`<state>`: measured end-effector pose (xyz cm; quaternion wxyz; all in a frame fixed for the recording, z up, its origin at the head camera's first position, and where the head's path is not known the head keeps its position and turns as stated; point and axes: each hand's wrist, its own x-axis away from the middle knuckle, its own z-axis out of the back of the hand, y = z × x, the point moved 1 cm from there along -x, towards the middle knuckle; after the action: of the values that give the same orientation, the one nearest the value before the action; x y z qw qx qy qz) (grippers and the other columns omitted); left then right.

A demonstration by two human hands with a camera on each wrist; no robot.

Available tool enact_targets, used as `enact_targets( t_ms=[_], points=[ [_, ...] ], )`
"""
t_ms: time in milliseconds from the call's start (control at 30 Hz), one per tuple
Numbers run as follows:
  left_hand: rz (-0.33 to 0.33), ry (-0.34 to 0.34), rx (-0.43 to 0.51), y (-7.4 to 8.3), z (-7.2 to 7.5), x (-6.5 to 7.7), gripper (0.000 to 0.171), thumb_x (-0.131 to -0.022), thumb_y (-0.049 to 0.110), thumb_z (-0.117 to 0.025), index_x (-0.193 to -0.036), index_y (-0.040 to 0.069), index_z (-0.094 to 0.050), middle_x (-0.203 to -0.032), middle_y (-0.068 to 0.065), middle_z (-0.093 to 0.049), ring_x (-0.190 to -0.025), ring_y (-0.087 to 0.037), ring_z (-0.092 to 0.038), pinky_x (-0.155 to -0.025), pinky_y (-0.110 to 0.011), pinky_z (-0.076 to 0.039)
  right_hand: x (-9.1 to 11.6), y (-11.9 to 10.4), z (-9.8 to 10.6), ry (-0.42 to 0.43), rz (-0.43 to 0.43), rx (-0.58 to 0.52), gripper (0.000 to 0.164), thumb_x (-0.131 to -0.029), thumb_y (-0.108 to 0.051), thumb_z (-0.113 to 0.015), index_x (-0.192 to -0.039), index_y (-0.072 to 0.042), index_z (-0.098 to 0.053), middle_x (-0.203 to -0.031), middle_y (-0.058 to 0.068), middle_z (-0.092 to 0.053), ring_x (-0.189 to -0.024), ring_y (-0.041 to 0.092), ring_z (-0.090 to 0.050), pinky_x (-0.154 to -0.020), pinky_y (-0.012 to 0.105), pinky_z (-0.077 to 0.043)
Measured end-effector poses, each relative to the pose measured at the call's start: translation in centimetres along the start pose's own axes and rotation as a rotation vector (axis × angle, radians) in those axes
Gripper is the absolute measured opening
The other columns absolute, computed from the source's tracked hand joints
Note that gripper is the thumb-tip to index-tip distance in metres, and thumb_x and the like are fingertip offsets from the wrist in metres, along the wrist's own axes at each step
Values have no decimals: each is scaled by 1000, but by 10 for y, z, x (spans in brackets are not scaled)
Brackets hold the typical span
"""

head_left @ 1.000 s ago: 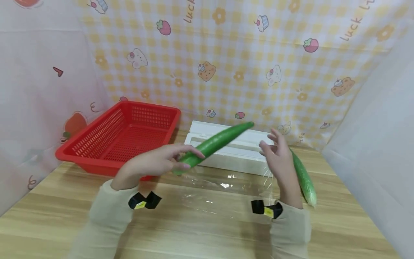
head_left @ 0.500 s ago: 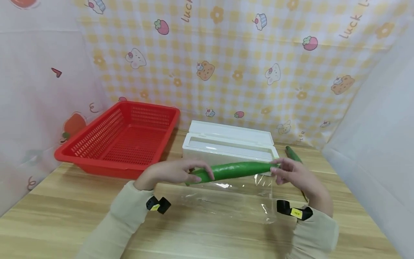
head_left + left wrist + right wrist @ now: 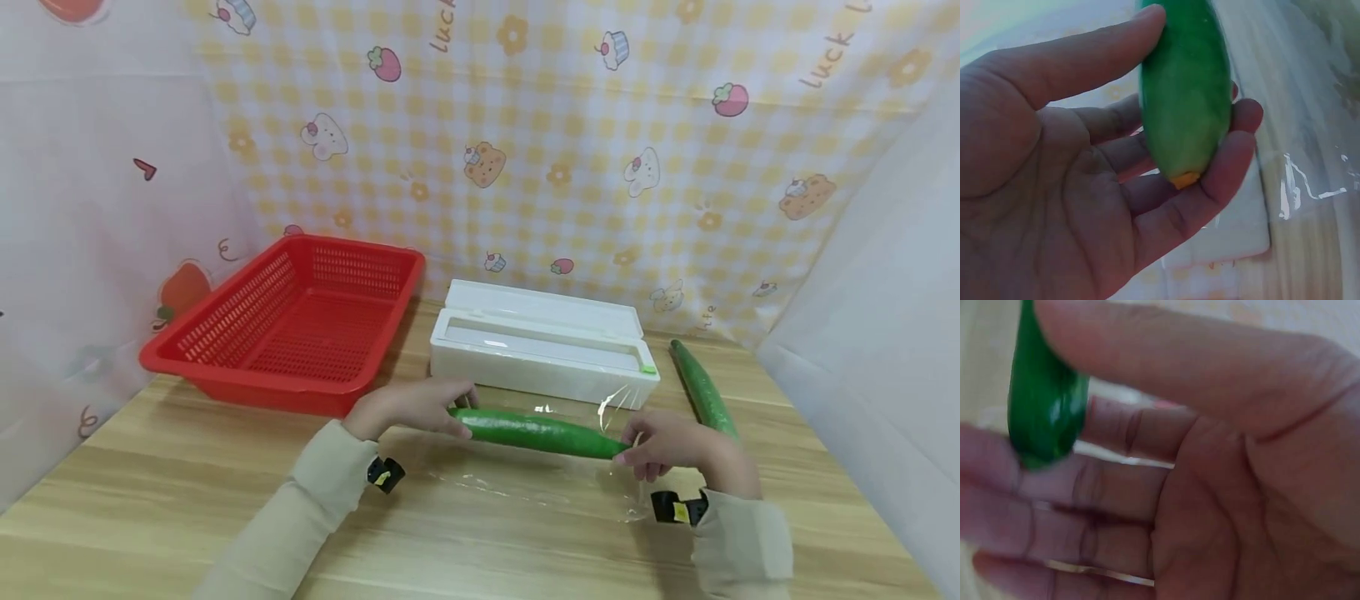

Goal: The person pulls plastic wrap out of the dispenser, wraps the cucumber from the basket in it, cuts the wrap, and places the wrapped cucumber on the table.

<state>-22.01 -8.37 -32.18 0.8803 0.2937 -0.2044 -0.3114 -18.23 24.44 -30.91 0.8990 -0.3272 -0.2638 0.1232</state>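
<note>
At six o'clock from the box [image 3: 543, 375], left hand [image 3: 420, 406] and right hand [image 3: 671, 446] pinch a cucumber [image 3: 536, 433] at nine and three o'clock.

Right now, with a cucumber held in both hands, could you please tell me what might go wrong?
The cucumber could slip, since the left hand and right hand hold it only near its ends. The clear film spread below it looks thin and wrinkled, so it might bunch up or cling to a hand. If pulled, the film could perhaps tug at the open white box behind it.
</note>
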Motion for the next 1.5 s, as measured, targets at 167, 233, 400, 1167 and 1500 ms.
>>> enact_targets(
  t_ms=[167, 233, 400, 1167, 1500],
  points=[
    [70, -9, -68, -3, -4, -3, 30, -82, 17, -71, -108, 16, -57, -106, -2, -59, -98, -17, -54, -87, -37, -46, -8, 6, -16, 7, -5, 122, 21, -79, -15, -72, -83, -1, -57, -66, 6, -58, -58, 15, -55, -55, 30, -46],
    [78, -12, -76, -3, -5, -3, 30, -81, 15, -71, -107, 17, -57, -105, -1, -59, -96, -17, -54, -86, -36, -46, -10, 8, -20, 9, -4, 141, 20, -78, -14, -73, -81, -2, -58, -65, 5, -57, -57, 15, -53, -54, 28, -44],
    [74, -15, -111, -2, -8, -4, 33, -79, 12, -73, -108, 16, -58, -110, -4, -60, -104, -18, -55, -89, -36, -46, -11, 9, -24, 19, -17, 184, 19, -76, -13, -74, -77, -4, -58, -64, 3, -55, -55, 14, -51, -52, 26, -41],
    [70, 2, -93, 1, -14, -6, 32, -79, 10, -73, -107, 17, -61, -105, -3, -62, -96, -16, -56, -83, -33, -48, -10, 9, -19, 52, -50, 276, 20, -77, -13, -74, -85, -2, -60, -73, 3, -59, -62, 16, -55, -56, 28, -44],
    [19, 21, -166, 0, -20, -13, 36, -78, 13, -74, -111, 17, -62, -104, -2, -62, -99, -16, -57, -84, -32, -47, -10, 4, -23, 49, -140, 304, 21, -74, -13, -76, -77, -5, -57, -70, 3, -55, -61, 16, -53, -55, 27, -42]
  ],
)
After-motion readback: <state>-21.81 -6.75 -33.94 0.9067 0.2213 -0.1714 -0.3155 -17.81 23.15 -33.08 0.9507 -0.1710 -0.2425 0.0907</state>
